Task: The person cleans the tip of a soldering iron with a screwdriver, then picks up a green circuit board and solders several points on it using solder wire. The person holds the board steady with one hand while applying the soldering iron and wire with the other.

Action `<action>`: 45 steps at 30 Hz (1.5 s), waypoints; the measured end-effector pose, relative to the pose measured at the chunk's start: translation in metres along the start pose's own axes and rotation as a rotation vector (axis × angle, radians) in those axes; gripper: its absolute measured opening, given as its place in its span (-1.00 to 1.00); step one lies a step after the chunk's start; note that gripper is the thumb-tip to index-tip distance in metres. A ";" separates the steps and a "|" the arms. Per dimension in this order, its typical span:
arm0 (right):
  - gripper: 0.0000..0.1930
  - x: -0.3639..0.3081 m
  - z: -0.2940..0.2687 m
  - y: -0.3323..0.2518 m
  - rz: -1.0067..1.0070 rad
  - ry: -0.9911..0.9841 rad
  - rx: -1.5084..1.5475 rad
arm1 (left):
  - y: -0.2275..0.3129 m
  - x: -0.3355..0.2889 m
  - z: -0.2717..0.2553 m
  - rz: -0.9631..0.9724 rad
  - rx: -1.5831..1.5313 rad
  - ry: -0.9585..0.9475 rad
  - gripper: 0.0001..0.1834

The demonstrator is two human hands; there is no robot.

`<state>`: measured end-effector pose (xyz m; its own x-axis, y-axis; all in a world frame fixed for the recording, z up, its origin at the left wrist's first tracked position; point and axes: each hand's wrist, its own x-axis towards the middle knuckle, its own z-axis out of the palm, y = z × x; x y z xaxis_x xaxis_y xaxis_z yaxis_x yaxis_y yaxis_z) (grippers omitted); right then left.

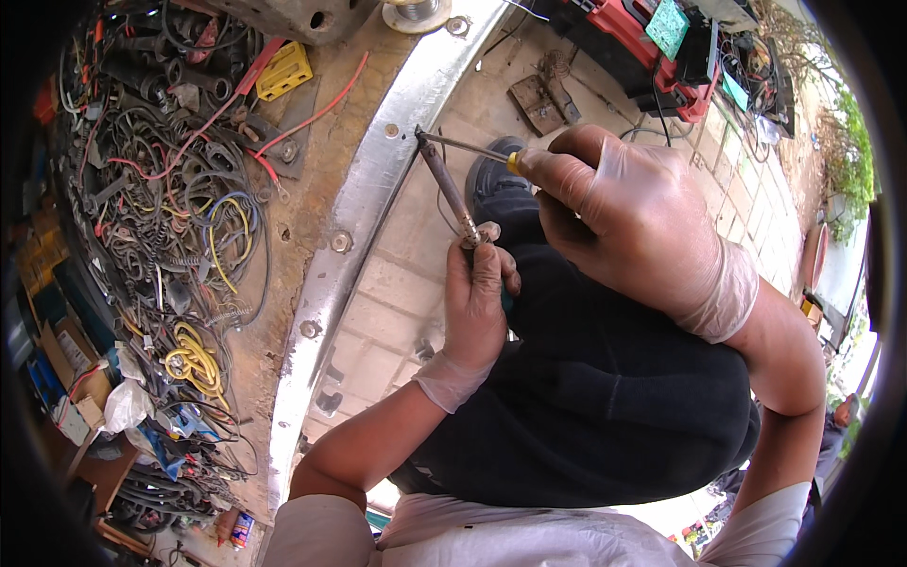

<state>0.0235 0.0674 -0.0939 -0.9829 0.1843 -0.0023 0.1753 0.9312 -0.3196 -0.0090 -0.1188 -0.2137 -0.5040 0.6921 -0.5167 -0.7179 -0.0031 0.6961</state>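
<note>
Head view: my left hand (480,298), gloved, closed round the base of a metal-barrelled rod tool (445,182), likely gripped low to leave the barrel clear. Rod tip: at the right edge of the metal strip (373,184). My right hand (633,213): closed on a screwdriver (470,146), held crosswise, seemingly so its shaft meets that tip. Left of strip: tabletop (326,123), heaped cables (179,189). Beside strip's upper end: wire spool (416,13).

I see a stained brown metal rod (446,184), dark-tipped, slanting forward and leftward from the person's left hand (480,295). Slim metal shaft (469,146), yellow at its base, extends leftward from the right hand (624,217) to the rod's tip; contact unclear.
</note>
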 end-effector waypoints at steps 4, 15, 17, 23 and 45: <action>-0.69 0.001 0.003 0.002 0.018 0.003 0.038 | 0.000 0.000 -0.001 -0.006 -0.016 -0.003 -0.70; -0.71 0.000 0.006 0.004 0.077 0.041 0.225 | 0.000 -0.001 -0.002 0.000 0.012 0.000 -0.68; -0.71 0.000 0.007 0.004 0.076 0.061 0.247 | 0.000 -0.001 -0.002 0.004 -0.004 -0.005 -0.68; -0.71 -0.001 0.004 0.005 0.073 0.004 0.231 | 0.000 0.000 -0.002 -0.003 -0.003 -0.001 -0.69; -0.76 -0.002 0.020 0.013 0.076 0.172 0.295 | 0.001 0.000 -0.007 -0.027 -0.076 -0.038 -0.62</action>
<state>0.0263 0.0732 -0.1170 -0.9393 0.3234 0.1149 0.1993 0.7866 -0.5845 -0.0131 -0.1236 -0.2159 -0.4666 0.7194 -0.5146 -0.7659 -0.0377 0.6418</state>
